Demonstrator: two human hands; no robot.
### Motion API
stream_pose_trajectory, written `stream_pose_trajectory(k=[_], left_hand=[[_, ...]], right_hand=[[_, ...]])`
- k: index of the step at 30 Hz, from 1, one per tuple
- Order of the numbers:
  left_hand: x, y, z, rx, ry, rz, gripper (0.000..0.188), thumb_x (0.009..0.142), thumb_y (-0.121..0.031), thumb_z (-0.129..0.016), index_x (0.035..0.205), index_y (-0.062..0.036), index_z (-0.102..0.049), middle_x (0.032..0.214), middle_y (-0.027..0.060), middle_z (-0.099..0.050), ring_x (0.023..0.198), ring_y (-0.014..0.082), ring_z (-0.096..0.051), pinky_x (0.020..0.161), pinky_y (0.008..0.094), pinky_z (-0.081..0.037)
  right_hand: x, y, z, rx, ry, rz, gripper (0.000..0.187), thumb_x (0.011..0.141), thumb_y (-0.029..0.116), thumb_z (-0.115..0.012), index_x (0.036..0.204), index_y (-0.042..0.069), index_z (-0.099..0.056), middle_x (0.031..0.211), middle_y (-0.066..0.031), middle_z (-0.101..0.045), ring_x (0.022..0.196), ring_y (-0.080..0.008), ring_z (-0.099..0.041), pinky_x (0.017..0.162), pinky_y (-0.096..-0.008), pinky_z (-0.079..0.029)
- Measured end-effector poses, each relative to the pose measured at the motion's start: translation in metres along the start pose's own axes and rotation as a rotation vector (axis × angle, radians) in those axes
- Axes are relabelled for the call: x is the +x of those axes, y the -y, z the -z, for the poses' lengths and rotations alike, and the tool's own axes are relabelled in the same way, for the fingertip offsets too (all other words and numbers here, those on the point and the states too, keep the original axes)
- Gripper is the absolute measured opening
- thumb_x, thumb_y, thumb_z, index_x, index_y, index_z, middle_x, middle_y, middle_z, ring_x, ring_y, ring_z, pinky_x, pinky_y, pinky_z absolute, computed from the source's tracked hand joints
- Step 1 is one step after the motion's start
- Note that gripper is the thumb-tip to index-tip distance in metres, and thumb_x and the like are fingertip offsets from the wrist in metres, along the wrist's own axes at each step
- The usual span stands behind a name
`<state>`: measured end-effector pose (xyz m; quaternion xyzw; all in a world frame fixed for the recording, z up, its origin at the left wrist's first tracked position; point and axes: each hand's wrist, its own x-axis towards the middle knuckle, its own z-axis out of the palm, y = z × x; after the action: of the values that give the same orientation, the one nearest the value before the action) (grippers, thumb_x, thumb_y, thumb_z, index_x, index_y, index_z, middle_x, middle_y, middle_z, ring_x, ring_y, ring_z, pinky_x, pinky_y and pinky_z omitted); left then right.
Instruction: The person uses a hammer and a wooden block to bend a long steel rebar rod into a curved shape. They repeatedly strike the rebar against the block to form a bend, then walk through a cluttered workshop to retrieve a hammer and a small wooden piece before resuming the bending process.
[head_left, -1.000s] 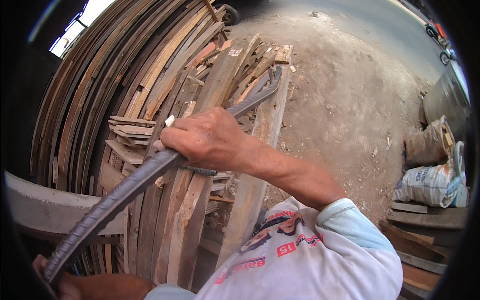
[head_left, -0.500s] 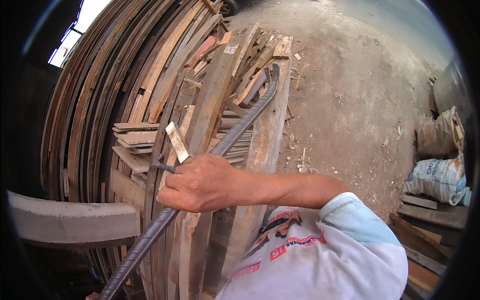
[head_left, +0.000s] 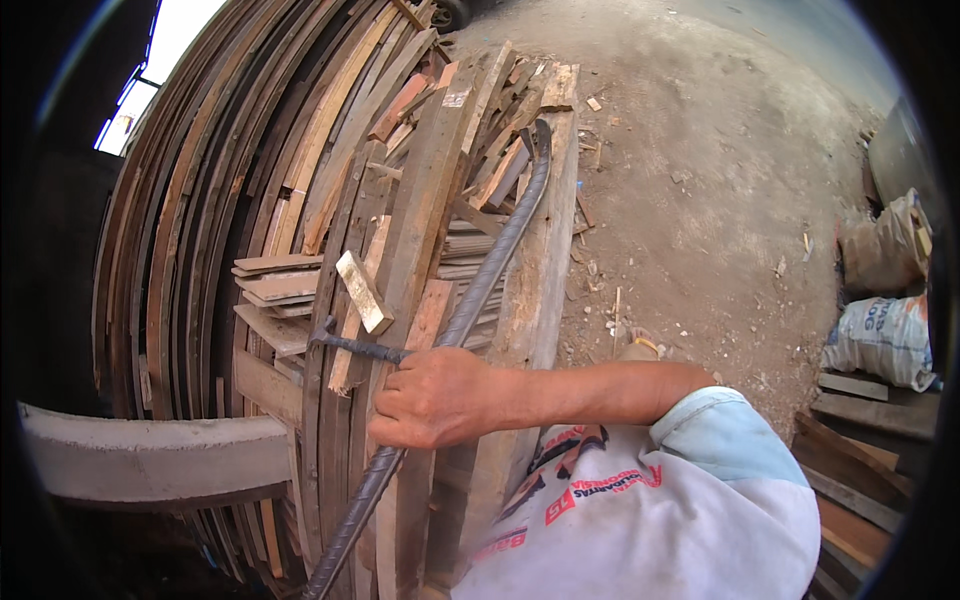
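Metal: one ribbed pry bar [head_left: 487, 277], one hammer [head_left: 366, 348]

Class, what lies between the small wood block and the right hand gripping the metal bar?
In the head view, a dark hammer lies between the wood block and right hand.

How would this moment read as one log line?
right hand: closed around ribbed metal bar; left hand: out of view; hammer: near right hand; wooden planks: below
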<state>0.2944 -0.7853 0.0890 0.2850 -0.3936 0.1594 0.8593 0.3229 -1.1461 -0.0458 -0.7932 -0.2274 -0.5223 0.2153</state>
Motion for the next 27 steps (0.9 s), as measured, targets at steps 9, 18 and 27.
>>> stream_pose_trajectory(k=[9,18,27], left_hand=[[0.037,0.011,0.023,0.131,-0.426,0.082,0.031,0.088,-0.014,-0.056,0.063,-0.0173,-0.037,0.058,-0.0028,-0.037,0.053,0.0148,-0.042,0.054,0.0324,-0.04],[0.053,-0.021,0.023,0.107,-0.432,0.164,0.038,0.086,-0.01,-0.059,0.061,-0.0211,-0.032,0.056,-0.0042,-0.036,0.048,0.0126,-0.039,0.05,0.0297,-0.038],[-0.01,-0.017,0.039,0.277,-0.471,-0.02,0.044,0.09,-0.008,-0.059,0.06,-0.0213,-0.03,0.056,-0.0049,-0.028,0.047,0.0111,-0.031,0.05,0.0291,-0.032]], right_hand=[[0.007,-0.006,-0.009,0.138,0.246,-0.095,0.043,0.07,0.044,-0.075,0.078,0.006,-0.057,0.068,-0.0075,-0.063,0.066,-0.0278,-0.069,0.057,-0.041,-0.052],[0.007,-0.009,-0.012,0.23,0.174,-0.083,0.034,0.075,0.037,-0.071,0.077,0.007,-0.055,0.069,-0.0053,-0.058,0.063,-0.0256,-0.066,0.059,-0.0384,-0.052],[-0.015,-0.007,0.005,0.267,0.255,0.001,0.031,0.077,0.033,-0.069,0.08,0.006,-0.053,0.07,-0.0051,-0.056,0.067,-0.0244,-0.066,0.059,-0.0386,-0.051]])
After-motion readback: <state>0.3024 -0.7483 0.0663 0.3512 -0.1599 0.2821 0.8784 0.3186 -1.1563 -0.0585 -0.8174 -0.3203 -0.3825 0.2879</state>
